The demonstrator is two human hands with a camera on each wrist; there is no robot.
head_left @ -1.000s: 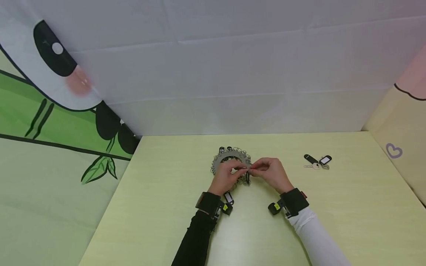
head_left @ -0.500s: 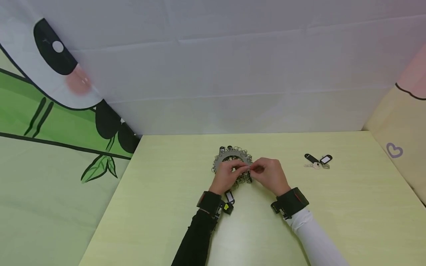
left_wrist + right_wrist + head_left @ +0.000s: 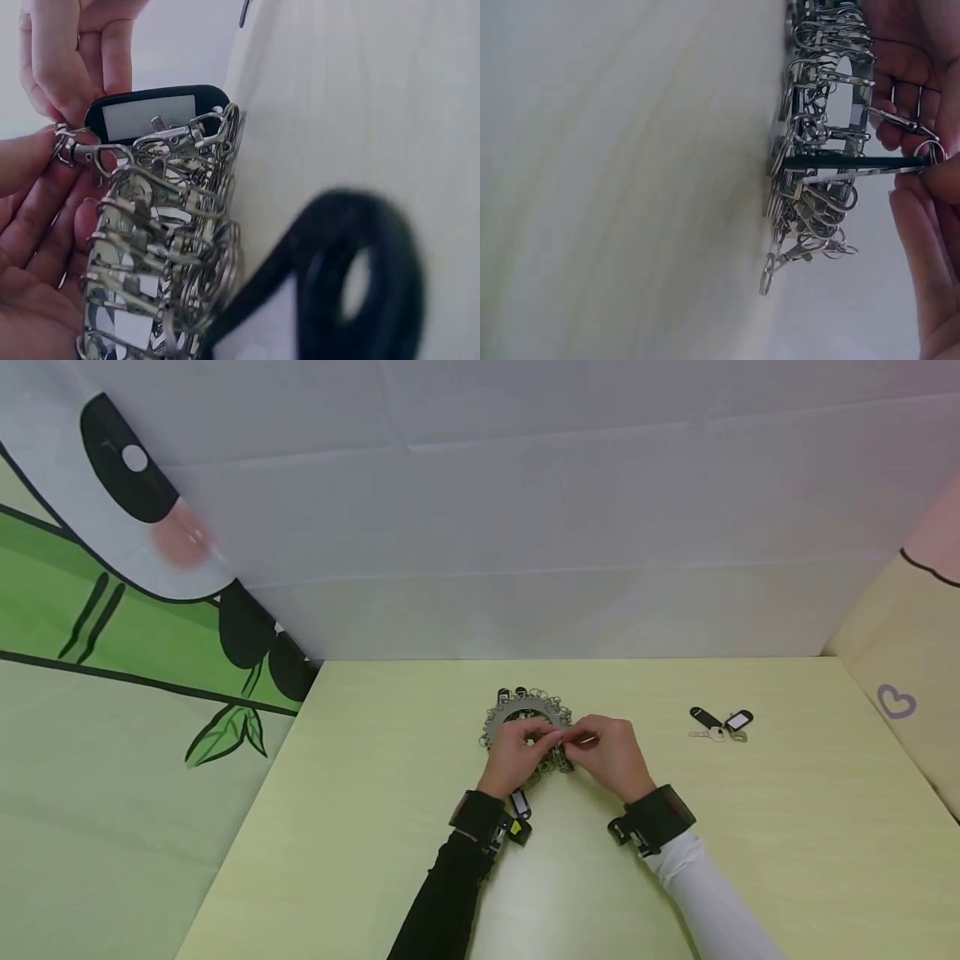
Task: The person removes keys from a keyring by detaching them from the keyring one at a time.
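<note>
In the head view a grey metal ring (image 3: 534, 700) carries many small snap hooks around its rim. My left hand (image 3: 512, 758) and right hand (image 3: 609, 755) meet at its right side, fingertips close together. The left thumb and fingers pinch the end of one snap hook (image 3: 94, 154). My right fingertips pinch a small split key ring (image 3: 932, 152) at that end. From this ring hang a black key tag (image 3: 855, 162) and a flat metal key (image 3: 866, 175). The fingertips partly cover where the ring and hook meet.
Another black tag with a white label (image 3: 521, 804) lies by my left wrist. Two more black tags (image 3: 738, 720) and keys (image 3: 716, 734) lie on the table (image 3: 375, 860) to the right. A printed backdrop (image 3: 525, 527) rises behind the table.
The hands keep pinching at the same spot on the metal ring. The right wrist has turned a little since one second ago, and the head view has shifted slightly.
</note>
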